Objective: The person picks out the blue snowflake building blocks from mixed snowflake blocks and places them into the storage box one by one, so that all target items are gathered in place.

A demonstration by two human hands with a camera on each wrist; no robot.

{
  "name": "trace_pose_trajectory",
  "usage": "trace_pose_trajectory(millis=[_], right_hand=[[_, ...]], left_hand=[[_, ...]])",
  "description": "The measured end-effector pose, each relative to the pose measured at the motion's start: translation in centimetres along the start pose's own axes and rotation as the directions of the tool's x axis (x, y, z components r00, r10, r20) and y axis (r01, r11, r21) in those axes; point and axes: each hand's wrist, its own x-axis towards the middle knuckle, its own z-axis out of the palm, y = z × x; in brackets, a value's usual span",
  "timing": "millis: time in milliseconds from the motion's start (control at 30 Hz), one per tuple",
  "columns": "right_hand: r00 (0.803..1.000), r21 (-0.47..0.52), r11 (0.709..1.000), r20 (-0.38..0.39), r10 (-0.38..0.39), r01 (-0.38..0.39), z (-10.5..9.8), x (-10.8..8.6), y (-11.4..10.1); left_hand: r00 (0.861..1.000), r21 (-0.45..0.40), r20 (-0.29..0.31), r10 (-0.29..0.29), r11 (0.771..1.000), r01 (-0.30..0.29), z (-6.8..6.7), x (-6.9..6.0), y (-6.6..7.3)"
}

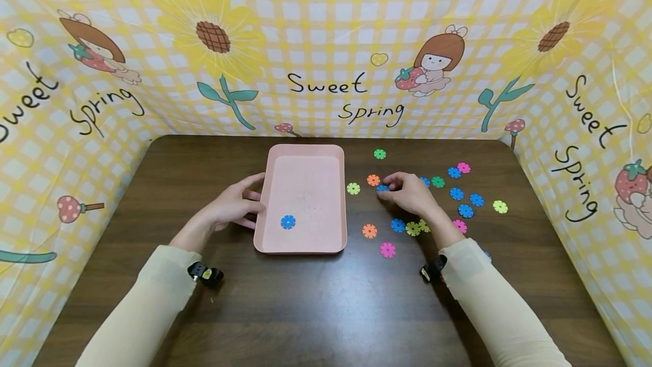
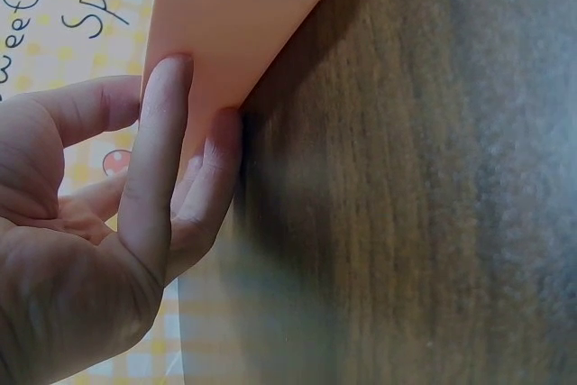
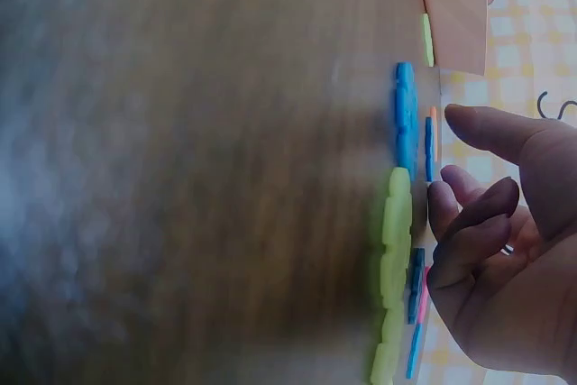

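Observation:
A shallow pink tray (image 1: 305, 186) lies on the table with one blue snowflake disc (image 1: 287, 222) inside it. My left hand (image 1: 235, 203) rests against the tray's left side. In the left wrist view, its extended fingers (image 2: 162, 160) touch the tray's outer wall (image 2: 234, 15). Right of the tray, my right hand (image 1: 411, 192) hovers low over the scattered discs. Its thumb and fingertips are spread at a blue snowflake disc (image 1: 381, 189), partly covered by them in the head view. The right wrist view shows a gap between thumb and fingers, with nothing gripped.
Several loose discs lie about the right hand, among them an orange disc (image 1: 373, 180), a lime disc (image 1: 354, 188), a green disc (image 1: 379, 154) and a pink disc (image 1: 387, 250). The dark wooden table (image 1: 305, 310) is walled by yellow checked cloth (image 1: 326, 33).

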Motion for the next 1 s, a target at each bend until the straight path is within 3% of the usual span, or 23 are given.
trace_pose_trajectory(millis=[700, 1000], right_hand=[[0.999, -0.077, 0.997, 0.039, 0.033, -0.03, 0.22, 0.57, -0.17], [0.998, -0.078, 0.995, -0.004, -0.067, 0.066, 0.51, 0.4, -0.26]], left_hand=[[1.0, -0.006, 0.001, 0.0, 1.0, 0.0, 0.03, 0.18, 0.04], [1.0, -0.001, -0.003, -0.005, 1.0, 0.005, 0.06, 0.14, 0.04]])
